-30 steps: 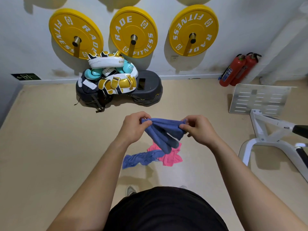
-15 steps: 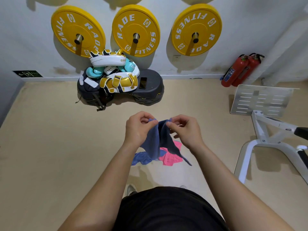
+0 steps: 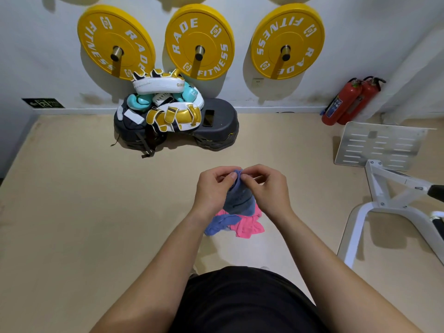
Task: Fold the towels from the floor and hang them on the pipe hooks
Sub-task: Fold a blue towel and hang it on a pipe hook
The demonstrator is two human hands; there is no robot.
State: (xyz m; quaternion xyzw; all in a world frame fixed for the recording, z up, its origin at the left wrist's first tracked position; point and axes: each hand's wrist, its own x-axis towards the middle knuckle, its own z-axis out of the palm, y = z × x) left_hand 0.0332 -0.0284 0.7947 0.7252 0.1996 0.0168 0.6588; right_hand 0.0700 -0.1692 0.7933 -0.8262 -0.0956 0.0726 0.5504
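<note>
Together both hands pinch blue towel top.

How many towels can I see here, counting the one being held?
3. One blue towel hangs pinched between the left hand and right hand; a second blue towel and a pink towel lie crumpled on the floor beneath. More could be hidden under them.

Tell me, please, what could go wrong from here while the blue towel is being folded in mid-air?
1. The left grip and right grip pinch only the top edge of the held blue towel, so a corner may slip and the fold come apart.
2. It hangs right above the pink towel and second blue towel on the floor; if dropped, it could tangle with them.
</note>
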